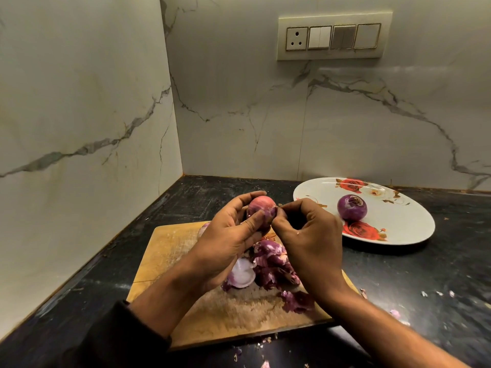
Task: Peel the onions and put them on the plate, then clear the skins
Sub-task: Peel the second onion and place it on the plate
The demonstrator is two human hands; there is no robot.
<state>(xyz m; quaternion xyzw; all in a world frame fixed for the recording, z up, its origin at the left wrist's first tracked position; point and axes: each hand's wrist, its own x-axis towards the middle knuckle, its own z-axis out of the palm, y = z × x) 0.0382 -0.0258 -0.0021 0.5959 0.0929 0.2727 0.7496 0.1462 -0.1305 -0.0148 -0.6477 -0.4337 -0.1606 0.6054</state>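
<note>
Nearest the camera, on the black counter (398,274), loose purple scraps (396,313) lie scattered right of the wooden board (164,251), a few more along its front edge. On the board: a pile of peeled skins (273,264), with a pale cup-shaped layer (241,273) at its left side. Above the board's far half, both hands are up off the surface. Left hand (231,235) wraps the onion (261,208) from the left and below, fingers curled round it, thumb across the front. Right hand (308,232) meets it from the right, thumb and fingertips pinched together at the onion's side, apparently on a flap of skin; can't tell how much skin it has hold of. Onion top looks pinkish and papery, so I'd say it's only partly stripped. Something purplish (203,229) peeks out behind the left hand on the board, could be another onion or a skin, too hidden to call. Further back right, the flowered plate (398,229) holds one peeled onion (352,207), sitting near the middle, well apart from the hands. Status as I read it: one onion done and plated, one mid-peel in hand, possibly more behind the left hand. Left to do: finish this peel, plate it, then clear the skins off board and counter, nothing cleared yet.
</note>
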